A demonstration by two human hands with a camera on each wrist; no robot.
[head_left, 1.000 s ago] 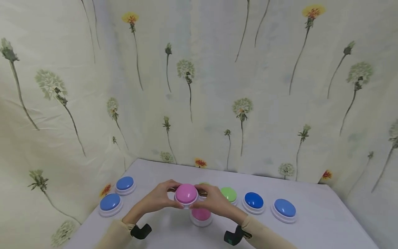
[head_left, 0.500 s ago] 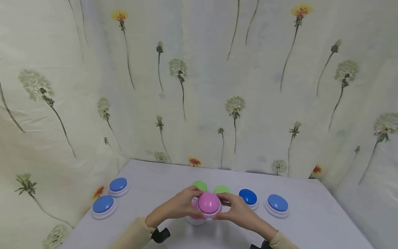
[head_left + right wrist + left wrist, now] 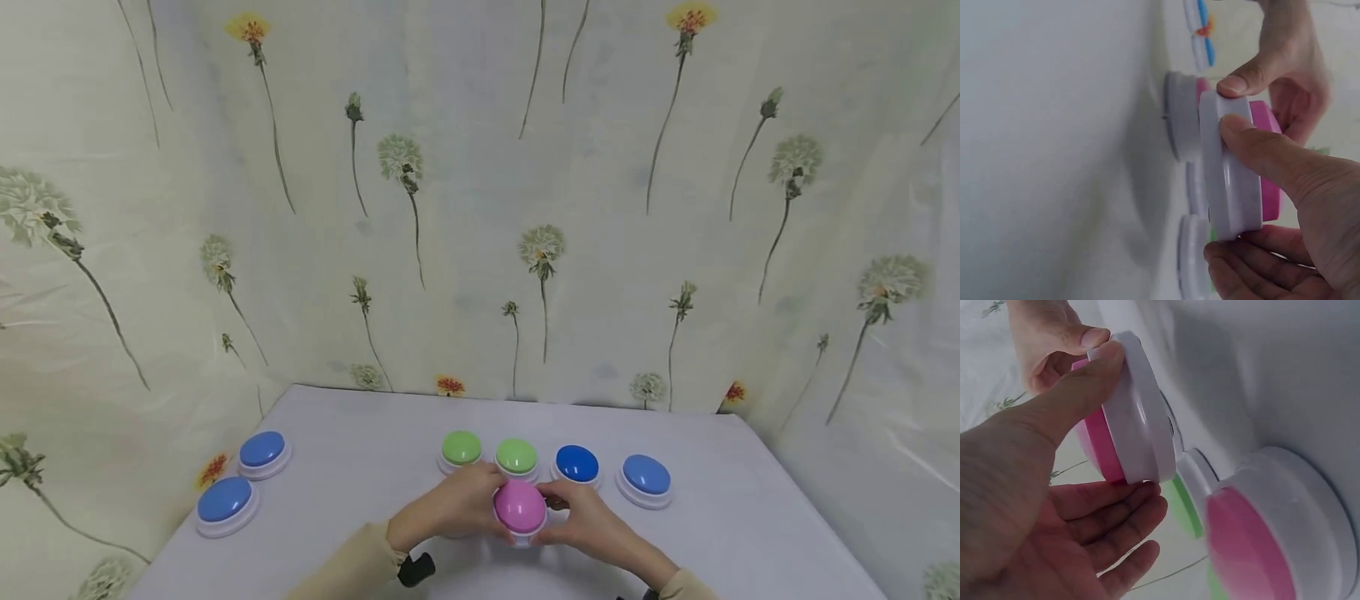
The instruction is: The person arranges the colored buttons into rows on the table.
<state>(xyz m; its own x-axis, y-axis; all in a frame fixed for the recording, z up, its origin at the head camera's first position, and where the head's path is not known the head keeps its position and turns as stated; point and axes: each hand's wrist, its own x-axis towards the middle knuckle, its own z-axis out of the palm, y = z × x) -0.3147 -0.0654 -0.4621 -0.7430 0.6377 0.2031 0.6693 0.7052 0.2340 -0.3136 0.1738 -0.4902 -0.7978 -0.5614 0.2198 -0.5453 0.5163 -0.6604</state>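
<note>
Both hands grip a pink push button with a white round base, one on each side. My left hand pinches its left side and my right hand its right side, thumbs near and fingers behind. In the left wrist view the held button's white base is clear of the table, its pink dome turned away from the tabletop. A second pink button stands on the table beside it, mostly hidden behind my left hand in the head view.
Two green buttons stand just behind the hands. To their right are a dark blue button and a lighter blue button. Two more blue buttons sit at the table's left edge. A flower-print curtain hangs behind the white table.
Both hands have carried the pink button rightward and lower, from in front of the second pink button to its right. The head view has also shifted, uncovering the green buttons.
</note>
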